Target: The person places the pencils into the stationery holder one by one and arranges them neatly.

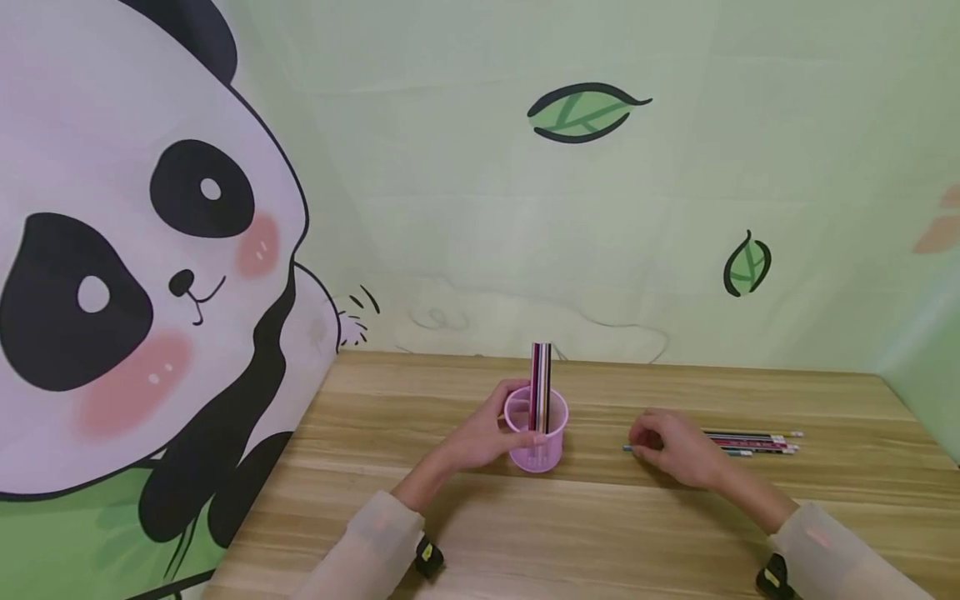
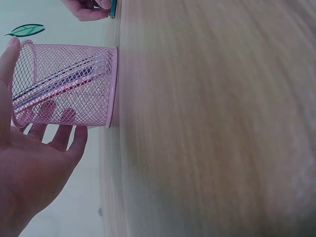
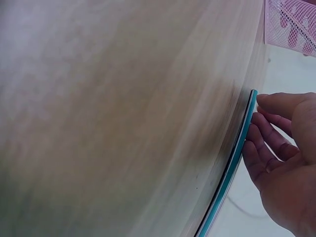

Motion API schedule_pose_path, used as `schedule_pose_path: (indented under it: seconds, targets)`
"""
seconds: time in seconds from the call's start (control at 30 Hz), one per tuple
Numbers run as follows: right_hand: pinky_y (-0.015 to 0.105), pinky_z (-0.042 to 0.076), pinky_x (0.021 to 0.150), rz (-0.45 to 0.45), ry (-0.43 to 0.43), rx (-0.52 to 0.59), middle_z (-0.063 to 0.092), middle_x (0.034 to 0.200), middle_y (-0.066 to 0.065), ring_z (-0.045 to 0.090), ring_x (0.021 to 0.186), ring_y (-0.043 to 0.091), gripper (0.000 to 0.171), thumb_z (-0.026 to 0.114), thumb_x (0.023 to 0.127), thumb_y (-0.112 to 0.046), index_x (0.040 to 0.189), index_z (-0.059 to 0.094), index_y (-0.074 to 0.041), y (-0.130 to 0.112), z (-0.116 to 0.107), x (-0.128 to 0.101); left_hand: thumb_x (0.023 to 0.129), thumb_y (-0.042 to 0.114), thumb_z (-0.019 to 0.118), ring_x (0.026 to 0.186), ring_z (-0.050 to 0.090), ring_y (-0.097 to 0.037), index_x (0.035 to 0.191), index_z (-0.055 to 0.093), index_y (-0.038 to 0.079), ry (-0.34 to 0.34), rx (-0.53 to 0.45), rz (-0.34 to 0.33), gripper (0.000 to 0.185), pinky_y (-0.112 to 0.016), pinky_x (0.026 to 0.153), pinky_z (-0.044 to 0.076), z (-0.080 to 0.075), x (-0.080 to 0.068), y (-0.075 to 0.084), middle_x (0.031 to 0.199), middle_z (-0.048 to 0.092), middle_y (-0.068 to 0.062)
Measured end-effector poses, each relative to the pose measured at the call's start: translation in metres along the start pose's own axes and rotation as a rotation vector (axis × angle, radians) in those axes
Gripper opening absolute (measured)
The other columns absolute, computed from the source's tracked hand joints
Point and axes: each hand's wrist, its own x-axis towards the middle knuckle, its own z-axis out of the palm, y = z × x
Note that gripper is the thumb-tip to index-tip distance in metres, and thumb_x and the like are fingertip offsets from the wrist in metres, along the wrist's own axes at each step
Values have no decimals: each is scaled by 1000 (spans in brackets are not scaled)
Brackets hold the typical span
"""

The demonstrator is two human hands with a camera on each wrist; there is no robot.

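A pink mesh pencil cup [image 1: 537,460] stands upright on the wooden table, with several pencils [image 1: 541,375] leaning inside it. My left hand [image 1: 480,433] holds the cup from its left side, thumb across the near side and fingers behind. In the left wrist view, fingertips [image 2: 68,116] show through the mesh. To the right, my right hand [image 1: 678,447] has its fingers curled at the end of a teal pencil [image 3: 232,165], pinching it near the tip while it lies low along the tabletop. Part of this pencil is hidden under the hand in the head view.
Several more pencils [image 1: 757,444] lie in a loose bunch on the table [image 1: 600,533], to the right of my right hand. Behind the table hangs a green backdrop [image 1: 450,208] with a printed panda [image 1: 202,275] at the left.
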Motion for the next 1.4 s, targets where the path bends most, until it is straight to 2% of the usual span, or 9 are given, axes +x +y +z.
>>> schedule_pose_path:
  seconds: [0.3,0.63,0.87,1.03,1.4]
  targets:
    - [25,53,67,-15,-49,18,61,88,-9,56,78,2,15,80,92,-2,90,73,-15,-1,1,0,93,29,84,134,58,-25,158,36,18,-1,-4,-2,82,-43,111,50,-1,1,1,147,57,-10]
    - [23,50,63,-85,-77,-3,58,84,-11,54,74,3,15,80,90,0,88,71,-12,-2,3,0,93,29,84,135,57,-26,158,35,18,-10,-13,10,81,-42,111,50,1,1,-1,147,57,-10]
    - [22,50,62,-88,-58,8,57,81,-10,54,72,2,22,80,89,0,84,66,-16,-3,6,0,93,27,84,136,56,-26,157,36,18,-10,-25,8,80,-43,112,49,1,2,-2,148,56,-10]
    - [23,50,62,-65,-73,2,56,81,-10,53,72,2,21,79,89,-1,83,64,-16,-4,7,1,94,27,83,137,56,-28,157,36,18,-10,-28,7,79,-46,113,49,0,2,-2,148,57,-13]
    - [24,48,63,-38,-99,-14,55,82,-9,50,73,2,17,76,85,-3,85,63,-14,-4,6,3,93,29,84,135,57,-25,158,35,18,-4,-5,-2,81,-42,112,49,0,1,0,148,56,-10]
